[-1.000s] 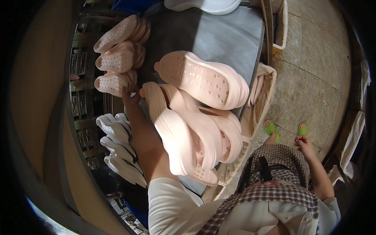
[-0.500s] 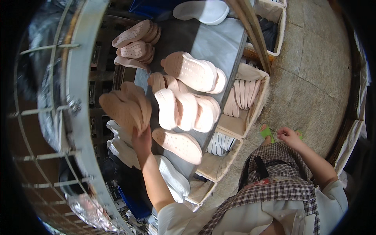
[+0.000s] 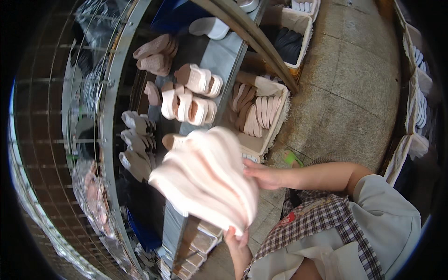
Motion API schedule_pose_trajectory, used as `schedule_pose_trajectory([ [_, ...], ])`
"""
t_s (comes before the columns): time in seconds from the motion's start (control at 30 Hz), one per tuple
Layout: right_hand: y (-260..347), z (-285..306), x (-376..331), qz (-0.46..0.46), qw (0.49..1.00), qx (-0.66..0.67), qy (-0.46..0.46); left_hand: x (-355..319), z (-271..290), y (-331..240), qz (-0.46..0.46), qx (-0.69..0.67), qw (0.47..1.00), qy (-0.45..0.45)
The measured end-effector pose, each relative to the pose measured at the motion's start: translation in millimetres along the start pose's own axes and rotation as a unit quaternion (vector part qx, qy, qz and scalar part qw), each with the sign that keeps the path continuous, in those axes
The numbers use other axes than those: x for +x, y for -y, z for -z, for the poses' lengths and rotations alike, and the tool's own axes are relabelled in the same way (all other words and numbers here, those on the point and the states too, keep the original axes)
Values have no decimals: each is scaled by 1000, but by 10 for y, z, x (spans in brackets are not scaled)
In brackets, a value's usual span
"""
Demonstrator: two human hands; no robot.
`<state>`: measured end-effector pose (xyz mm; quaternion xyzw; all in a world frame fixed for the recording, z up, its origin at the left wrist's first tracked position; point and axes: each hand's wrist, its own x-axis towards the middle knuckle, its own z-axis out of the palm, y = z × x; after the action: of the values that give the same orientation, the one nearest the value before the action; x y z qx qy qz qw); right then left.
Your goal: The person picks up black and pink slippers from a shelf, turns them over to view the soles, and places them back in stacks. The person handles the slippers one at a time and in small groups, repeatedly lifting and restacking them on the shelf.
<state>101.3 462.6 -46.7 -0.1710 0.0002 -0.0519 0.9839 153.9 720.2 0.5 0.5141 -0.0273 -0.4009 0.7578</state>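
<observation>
Both my hands hold a stack of pale pink slippers close to my chest, blurred by motion. My left hand grips the stack from below at its near end. My right hand presses against its right side. Beyond the stack, more pink slippers lie on a grey table, some in a pile, some further back.
A basket beside the table holds upright pink soles. White slippers hang on a rack at the left. A wire mesh frame curves along the left. Bins of dark and white footwear stand at the top and right over a stone floor.
My left hand drew back from the rack at the left with slippers. My right hand came up from my side. Both now hold the stack near my body.
</observation>
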Motion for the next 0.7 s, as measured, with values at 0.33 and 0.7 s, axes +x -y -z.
schedule_pose_trajectory([
  [0.33, 352, -36, -786, 92, 989, 70, -89, 643, -920, -151, 13, 161, 980, 120],
  [0.7, 258, 139, -1117, 47, 963, 64, -259, 1390, -1141, 164, 260, 134, 943, 156],
])
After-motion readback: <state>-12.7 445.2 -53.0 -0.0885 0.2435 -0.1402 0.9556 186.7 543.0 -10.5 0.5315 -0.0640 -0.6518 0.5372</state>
